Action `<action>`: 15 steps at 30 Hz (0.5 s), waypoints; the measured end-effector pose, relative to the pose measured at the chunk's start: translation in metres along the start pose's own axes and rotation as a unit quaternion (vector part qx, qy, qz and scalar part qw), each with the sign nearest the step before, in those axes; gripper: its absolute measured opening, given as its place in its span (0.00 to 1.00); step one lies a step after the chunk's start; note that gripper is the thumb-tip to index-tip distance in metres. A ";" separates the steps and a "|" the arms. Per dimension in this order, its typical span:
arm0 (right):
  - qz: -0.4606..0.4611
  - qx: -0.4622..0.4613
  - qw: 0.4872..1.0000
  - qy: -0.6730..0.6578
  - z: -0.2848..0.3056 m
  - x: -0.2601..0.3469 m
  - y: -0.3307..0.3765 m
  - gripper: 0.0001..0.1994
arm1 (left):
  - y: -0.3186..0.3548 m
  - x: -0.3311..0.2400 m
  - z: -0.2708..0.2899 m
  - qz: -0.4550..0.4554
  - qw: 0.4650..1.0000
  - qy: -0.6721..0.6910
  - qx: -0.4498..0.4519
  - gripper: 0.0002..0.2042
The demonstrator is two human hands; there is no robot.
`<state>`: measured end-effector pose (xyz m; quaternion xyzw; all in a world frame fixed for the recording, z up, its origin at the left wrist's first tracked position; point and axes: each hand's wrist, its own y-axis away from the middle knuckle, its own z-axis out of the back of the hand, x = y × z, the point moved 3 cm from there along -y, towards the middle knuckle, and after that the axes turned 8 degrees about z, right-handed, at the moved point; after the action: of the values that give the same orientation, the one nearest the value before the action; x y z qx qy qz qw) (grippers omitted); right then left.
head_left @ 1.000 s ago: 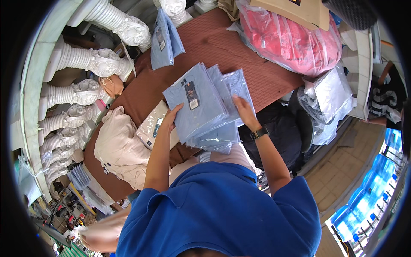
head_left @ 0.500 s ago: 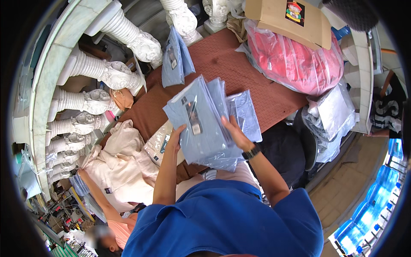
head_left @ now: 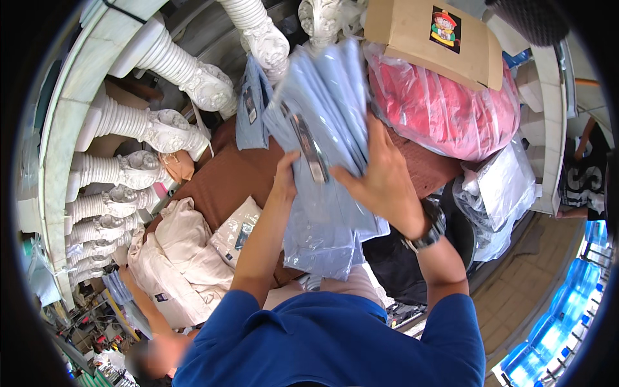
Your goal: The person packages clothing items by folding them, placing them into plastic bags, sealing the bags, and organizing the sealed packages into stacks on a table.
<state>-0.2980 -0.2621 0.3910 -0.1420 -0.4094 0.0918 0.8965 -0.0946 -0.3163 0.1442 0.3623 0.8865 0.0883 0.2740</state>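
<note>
Between my two hands stands a stack of light blue folded shirts in clear plastic bags (head_left: 303, 213), raised over the brown cloth and fanned out at its upper edge. My left hand (head_left: 285, 175) grips the stack's left side, fingers closed. On the right side my right hand (head_left: 387, 177) clasps it, with the thumb across the front and the fingers along the edge. A dark label strip (head_left: 308, 145) shows on the front shirt. Behind the stack, at the far left, another bagged blue shirt (head_left: 253, 109) leans near the white balusters.
Brown cloth (head_left: 219, 164) covers the surface. Cream garments (head_left: 184, 248) and a bagged cream shirt (head_left: 237, 229) lie left. Far right are a bagged red bundle (head_left: 445, 109) and a cardboard box (head_left: 403, 32). White balusters (head_left: 161, 126) line the left. Another person's arm (head_left: 138, 300) reaches in lower left.
Both hands have raised the bagged shirts and tipped them more upright. The packs that stuck out at the right are now closer together. My right hand has moved up along the side.
</note>
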 end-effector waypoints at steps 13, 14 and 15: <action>-0.037 0.059 0.990 0.124 -0.026 -0.112 -0.166 0.33 | -0.195 -0.055 -0.027 -0.016 0.994 0.078 0.070 0.30; -0.030 0.056 0.990 0.128 -0.023 -0.114 -0.172 0.32 | -0.211 -0.055 -0.024 -0.024 0.995 0.072 0.071 0.31; -0.023 0.052 0.990 0.131 -0.022 -0.117 -0.177 0.32 | -0.227 -0.056 -0.022 -0.033 0.995 0.065 0.072 0.33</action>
<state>-0.3487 -0.4662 0.3526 -0.0964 -0.2863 0.0735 0.9504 -0.2079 -0.5178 0.1055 0.3448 0.9181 0.0383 0.1918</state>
